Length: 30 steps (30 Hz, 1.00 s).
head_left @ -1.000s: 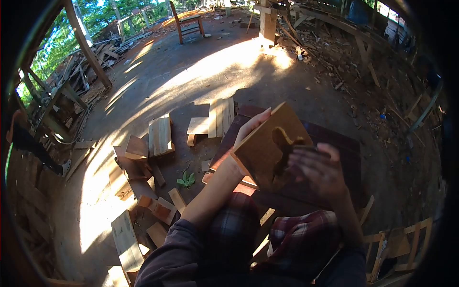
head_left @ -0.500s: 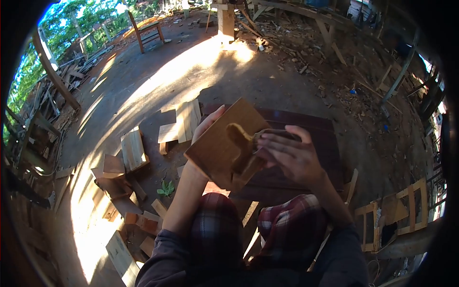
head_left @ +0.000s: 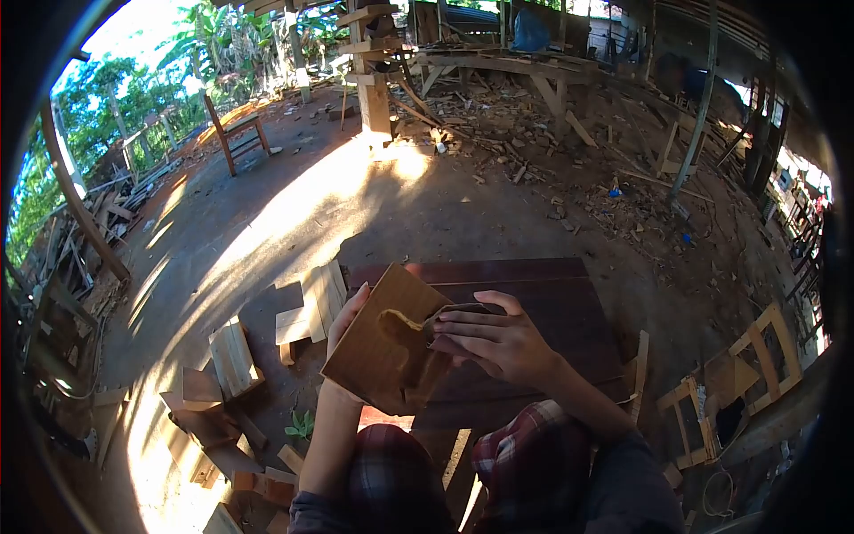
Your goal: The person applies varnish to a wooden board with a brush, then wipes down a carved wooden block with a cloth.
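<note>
My left hand (head_left: 349,322) grips a flat, squarish brown wooden piece (head_left: 378,356) along its left edge, tilted above my knees. My right hand (head_left: 498,343) lies over the right side of that piece. Its fingers are pressed together around a thin, folded brown sheet (head_left: 458,311) that looks like sandpaper; part of it is hidden by the fingers. On the wooden face beside these fingers is a dark, curved patch with a yellowish edge. Below both hands stands a low, dark reddish wooden table (head_left: 543,311).
Several wooden blocks and box-like pieces (head_left: 236,356) lie on the ground to the left, near a small green plant (head_left: 301,424). Wooden frames (head_left: 765,360) lie at the right. Farther off are a chair (head_left: 236,133), a workbench (head_left: 507,64) and scattered wood scraps.
The view has tilted upward, so the hands, wooden piece and table appear lower and slightly left. Both hands keep their hold, with the right fingers at nearly the same spot on the wood.
</note>
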{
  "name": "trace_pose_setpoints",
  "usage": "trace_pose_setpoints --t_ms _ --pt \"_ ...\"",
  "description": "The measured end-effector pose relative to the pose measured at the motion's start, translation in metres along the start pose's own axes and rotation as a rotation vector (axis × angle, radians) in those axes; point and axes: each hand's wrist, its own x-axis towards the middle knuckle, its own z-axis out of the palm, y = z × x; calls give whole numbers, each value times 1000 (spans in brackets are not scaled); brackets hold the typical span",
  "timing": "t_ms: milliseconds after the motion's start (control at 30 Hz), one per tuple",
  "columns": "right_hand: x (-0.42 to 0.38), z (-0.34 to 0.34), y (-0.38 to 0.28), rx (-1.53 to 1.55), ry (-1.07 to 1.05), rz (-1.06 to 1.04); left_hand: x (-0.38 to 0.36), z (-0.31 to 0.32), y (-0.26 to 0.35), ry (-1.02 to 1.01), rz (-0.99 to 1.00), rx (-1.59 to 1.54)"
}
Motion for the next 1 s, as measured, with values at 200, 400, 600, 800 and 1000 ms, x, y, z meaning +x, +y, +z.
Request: trace_pose_setpoints --t_ms 200,400,600,800,1000 --pt "2 -2 -5 -44 -10 -17 -4 -6 2 17 39 110" --pt "4 0 -17 30 -18 -127 -5 -8 6 -16 -3 108" --pt "1 -4 -10 -106 -30 -130 -6 -3 0 16 16 40" --pt "3 -4 -19 -37 -21 -148 -4 -8 4 -7 56 59" --pt "2 -10 -5 -266 -50 -83 -4 -18 8 -124 7 -6"
